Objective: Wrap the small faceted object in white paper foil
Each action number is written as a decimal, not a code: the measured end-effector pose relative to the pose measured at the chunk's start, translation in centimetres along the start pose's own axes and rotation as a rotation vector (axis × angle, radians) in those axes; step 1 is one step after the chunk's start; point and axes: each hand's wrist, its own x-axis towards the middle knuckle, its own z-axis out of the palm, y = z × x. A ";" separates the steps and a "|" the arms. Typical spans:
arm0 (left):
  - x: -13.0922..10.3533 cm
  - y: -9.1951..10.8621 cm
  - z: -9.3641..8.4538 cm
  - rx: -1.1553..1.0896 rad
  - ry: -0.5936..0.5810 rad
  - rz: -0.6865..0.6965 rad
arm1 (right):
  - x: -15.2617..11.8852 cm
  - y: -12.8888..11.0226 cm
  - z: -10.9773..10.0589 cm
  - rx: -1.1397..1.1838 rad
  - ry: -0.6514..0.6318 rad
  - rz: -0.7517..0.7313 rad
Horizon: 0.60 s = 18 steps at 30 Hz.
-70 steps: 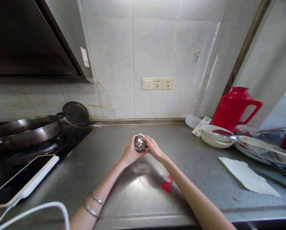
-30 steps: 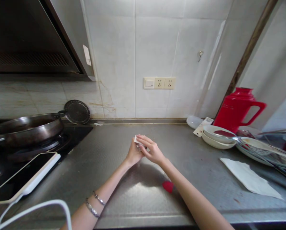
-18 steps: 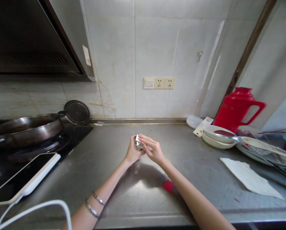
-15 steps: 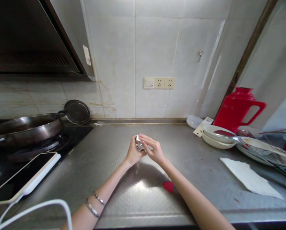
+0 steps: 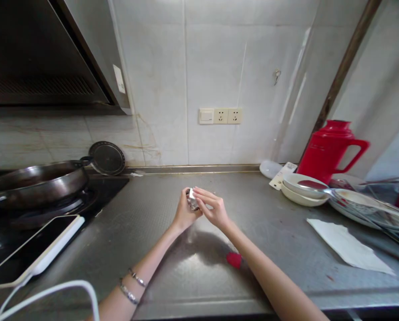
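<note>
Holding shiny piece above counter in curled left hand; with bent, closed right hand, keeping white tissue against it. Probably light, stiff, slippery; best gripped round the sides.

Open passage above the counter behind the fingers, with pan to the left, bowls to the right.

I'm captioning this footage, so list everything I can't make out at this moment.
All in the head view:
Silvery object: full shape hidden by the left hand and right hand.
White scrap: partly covered by the right fingers; material unclear.
Pan: left end cut off by the picture's left edge; its near wall hides the contents.
Printed card: lettering too small.
</note>
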 end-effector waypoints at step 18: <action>0.6 -1.4 -0.3 -0.011 0.002 -0.044 | -0.1 0.6 0.2 -0.111 -0.068 -0.117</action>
